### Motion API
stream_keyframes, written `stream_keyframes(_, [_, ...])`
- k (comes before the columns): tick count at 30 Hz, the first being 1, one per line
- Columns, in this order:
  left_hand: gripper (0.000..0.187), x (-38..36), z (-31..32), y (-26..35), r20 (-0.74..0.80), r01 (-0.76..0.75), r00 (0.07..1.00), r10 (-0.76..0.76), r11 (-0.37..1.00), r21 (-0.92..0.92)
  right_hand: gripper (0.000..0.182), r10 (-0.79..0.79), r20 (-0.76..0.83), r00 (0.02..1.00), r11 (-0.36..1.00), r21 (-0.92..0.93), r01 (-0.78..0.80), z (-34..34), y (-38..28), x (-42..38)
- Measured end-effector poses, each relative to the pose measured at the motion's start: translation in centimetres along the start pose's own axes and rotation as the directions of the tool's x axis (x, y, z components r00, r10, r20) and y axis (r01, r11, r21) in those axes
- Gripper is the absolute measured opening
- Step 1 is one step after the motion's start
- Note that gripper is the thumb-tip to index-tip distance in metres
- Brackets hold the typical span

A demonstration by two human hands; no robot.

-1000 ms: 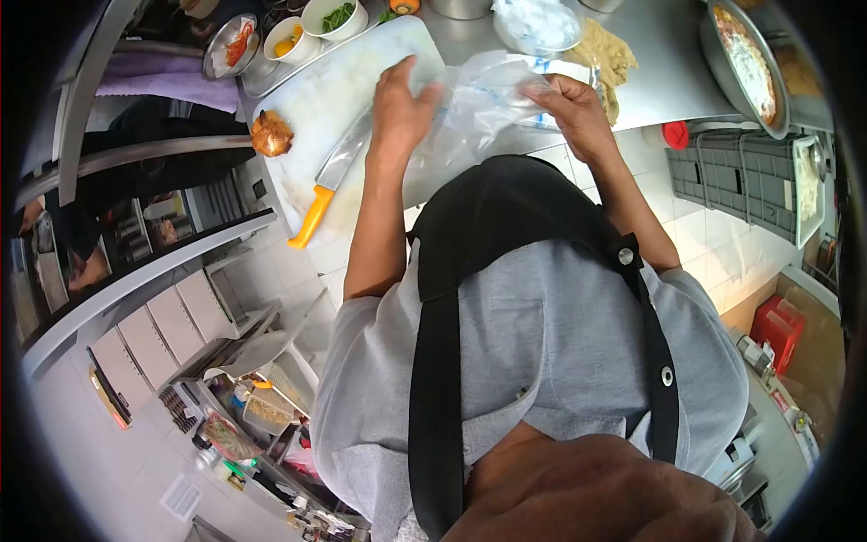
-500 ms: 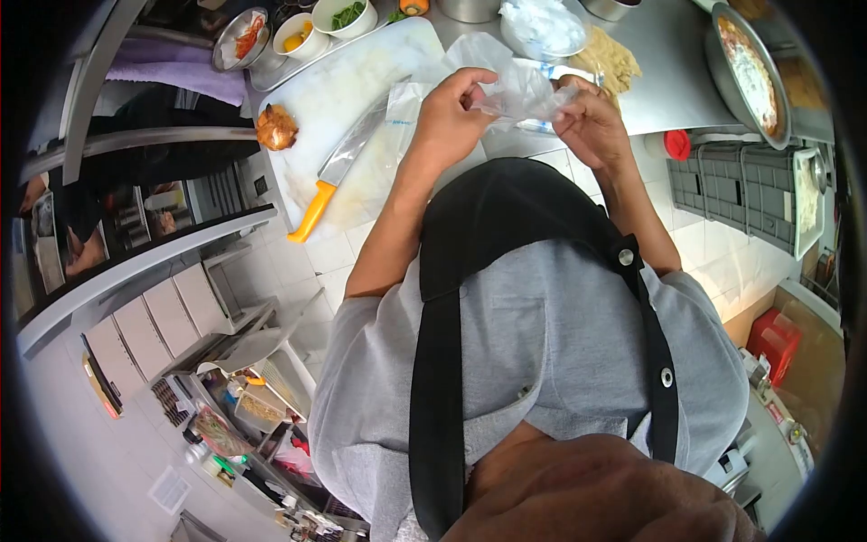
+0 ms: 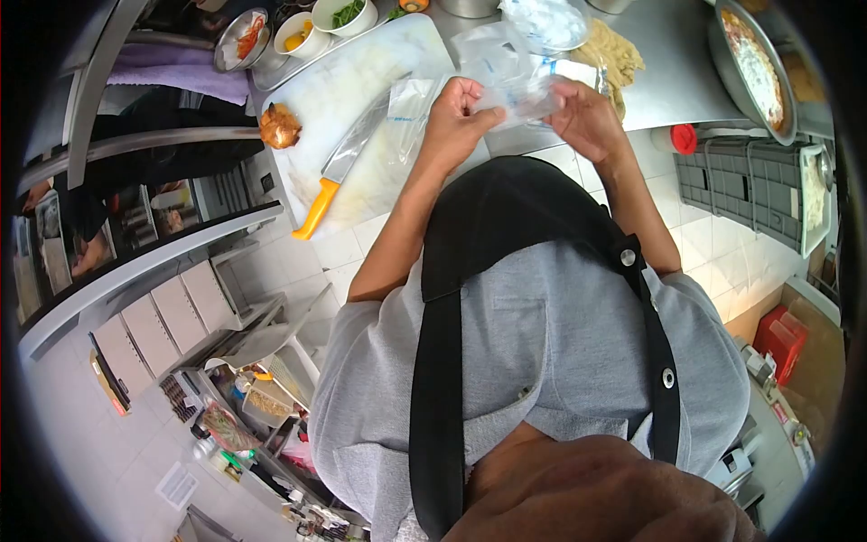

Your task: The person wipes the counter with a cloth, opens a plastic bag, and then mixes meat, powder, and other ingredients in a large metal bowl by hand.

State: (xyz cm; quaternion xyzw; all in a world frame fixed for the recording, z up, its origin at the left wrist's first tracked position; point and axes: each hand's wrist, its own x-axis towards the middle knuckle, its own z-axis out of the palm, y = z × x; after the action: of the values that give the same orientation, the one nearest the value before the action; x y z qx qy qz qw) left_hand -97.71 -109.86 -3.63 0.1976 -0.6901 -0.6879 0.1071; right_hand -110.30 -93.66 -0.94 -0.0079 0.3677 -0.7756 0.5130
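Note:
A clear plastic bag (image 3: 519,101) stretches between my two hands, over the counter's front edge. My left hand (image 3: 459,122) is closed, thumb and fingers pinching the bag's left side. On its other side my right hand (image 3: 582,117) grips the plastic between thumb and fingers. Another clear plastic bag (image 3: 411,107) with blue print lies flat on the white cutting board (image 3: 361,63), left of my left hand. Beside that bag rests a knife with a yellow handle (image 3: 316,210), its blade partly under the plastic. An onion (image 3: 280,126) sits at the board's left edge.
Behind the board stand a bowl of green leaves (image 3: 346,14), a bowl with yellow pieces (image 3: 302,38) and a metal bowl (image 3: 242,42). A tan cloth (image 3: 612,59) lies right of a bowl of white plastic (image 3: 546,23). A large pan (image 3: 754,68) stands far right.
Both hands keep hold of the bag, which now looks more spread out. My left hand has turned slightly, and its thumb now lies across the plastic. The view has shifted a little.

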Motion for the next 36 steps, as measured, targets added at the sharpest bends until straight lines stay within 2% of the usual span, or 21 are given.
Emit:
stream_keyframes(2, [0.025, 0.2, 0.0, -0.5, -0.134, -0.023, 0.99, 0.053, 0.977, 0.213, 0.024, 0.049, 0.241, 0.969, 0.994, -0.11, -0.022, -0.4, 0.8, -0.4])
stream_keyframes(3, [0.024, 0.1, -0.1, -0.5, -0.165, 0.016, 0.986, -0.011, 1.0, 0.027, 0.024, 0.082, 0.354, 0.932, 0.986, -0.165, -0.024, -0.5, 1.1, -0.6])
stream_keyframes(4, [0.022, 0.1, -0.3, -0.3, -0.184, 0.05, 0.98, -0.079, 0.986, -0.161, 0.029, 0.101, 0.257, 0.961, 0.851, -0.523, 0.051, -0.5, 1.3, -1.0])
stream_keyframes(7, [0.023, -0.7, -0.6, 0.5, 0.028, 0.164, 0.979, -0.204, 0.692, -0.703, 0.032, 0.024, 0.01, 1.0, 0.409, -0.913, -0.001, 1.4, 1.5, -0.7])
stream_keyframes(8, [0.023, -0.7, -0.6, 0.2, 0.079, 0.193, 0.975, -0.207, 0.62, -0.761, 0.026, 0.081, -0.024, 0.996, 0.431, -0.9, -0.056, 1.2, 1.2, -0.3])
stream_keyframes(9, [0.022, -0.7, -0.6, 0.0, 0.126, 0.22, 0.971, -0.205, 0.542, -0.811, 0.023, 0.104, 0.016, 0.994, 0.634, -0.771, -0.054, 0.2, 1.3, 0.3])
stream_keyframes(12, [0.025, -0.1, -2.4, -0.8, 0.204, 0.293, 0.952, -0.228, 0.492, -0.82, 0.016, 0.088, 0.142, 0.986, 0.983, -0.171, -0.063, -1.2, 1.4, 0.6])
stream_keyframes(16, [0.037, -0.6, -1.7, -2.0, 0.233, 0.262, 0.96, -0.156, 0.798, -0.543, 0.023, 0.045, 0.151, 0.988, 0.978, 0.197, -0.074, -3.5, 2.6, 2.4])
stream_keyframes(18, [0.047, -0.7, -1.1, -1.9, 0.198, 0.232, 0.967, -0.161, 0.879, -0.417, 0.024, -0.065, 0.019, 0.998, 0.984, 0.167, 0.061, -3.9, 2.9, 3.3])
stream_keyframes(19, [0.051, -0.8, -1.0, -1.7, 0.013, 0.004, 1.0, -0.002, 0.992, -0.123, 0.024, -0.123, -0.047, 0.991, 0.981, 0.146, 0.129, -4.1, 2.9, 3.5])
stream_keyframes(21, [0.06, -1.4, -0.3, 0.9, -0.153, -0.295, 0.886, 0.438, 0.787, 0.542, 0.02, -0.156, -0.134, 0.979, 0.981, 0.095, 0.17, -2.9, 2.1, 2.8])
stream_keyframes(22, [0.063, -1.9, -0.3, 2.7, -0.027, -0.386, 0.848, 0.529, 0.652, 0.653, 0.019, -0.17, -0.175, 0.97, 0.98, 0.068, 0.185, -2.2, 1.7, 2.4])
stream_keyframes(25, [0.052, -2.0, 1.1, 5.0, 0.288, -0.518, 0.793, 0.536, 0.347, 0.782, 0.02, -0.061, -0.089, 0.994, 0.978, 0.194, 0.077, -0.6, 1.3, 2.0])
stream_keyframes(27, [0.039, -0.8, 0.6, 2.6, 0.292, -0.555, 0.79, 0.539, 0.427, 0.714, 0.023, -0.14, -0.015, 0.99, 0.975, 0.175, 0.141, -2.1, 2.1, 3.0])
stream_keyframes(29, [0.034, 0.2, -0.4, 1.8, 0.25, -0.539, 0.823, 0.511, 0.559, 0.63, 0.04, -0.114, -0.044, 0.992, 0.988, -0.111, 0.109, -1.2, 0.6, 2.6])
stream_keyframes(30, [0.033, 0.6, -0.4, 2.6, 0.145, -0.502, 0.839, 0.525, 0.64, 0.582, 0.042, -0.351, -0.003, 0.936, 0.797, -0.527, 0.297, -1.2, -0.4, 2.9])
stream_keyframes(31, [0.031, 0.7, -0.5, 3.4, 0.037, -0.459, 0.854, 0.52, 0.718, 0.524, 0.045, -0.527, 0.119, 0.842, 0.419, -0.825, 0.379, -1.1, -1.6, 3.3])
stream_keyframes(32, [0.029, 0.9, -0.6, 4.1, -0.073, -0.412, 0.866, 0.494, 0.789, 0.456, 0.051, -0.67, 0.372, 0.642, -0.031, -0.879, 0.476, -0.7, -3.2, 4.2])
stream_keyframes(33, [0.029, 1.6, -0.7, 4.9, -0.115, -0.423, 0.858, 0.501, 0.815, 0.395, 0.062, -0.694, 0.487, 0.531, -0.26, -0.856, 0.446, -0.7, -4.4, 5.8])
stream_keyframes(35, [0.028, 3.2, -0.3, 7.1, -0.199, -0.445, 0.842, 0.501, 0.854, 0.269, 0.076, -0.598, 0.564, 0.57, -0.493, -0.819, 0.293, -2.2, -6.0, 9.6])
stream_keyframes(36, [0.032, 3.7, 0.3, 8.6, -0.195, -0.478, 0.831, 0.521, 0.848, 0.228, 0.081, -0.514, 0.518, 0.684, -0.515, -0.824, 0.237, -3.1, -6.3, 10.9])
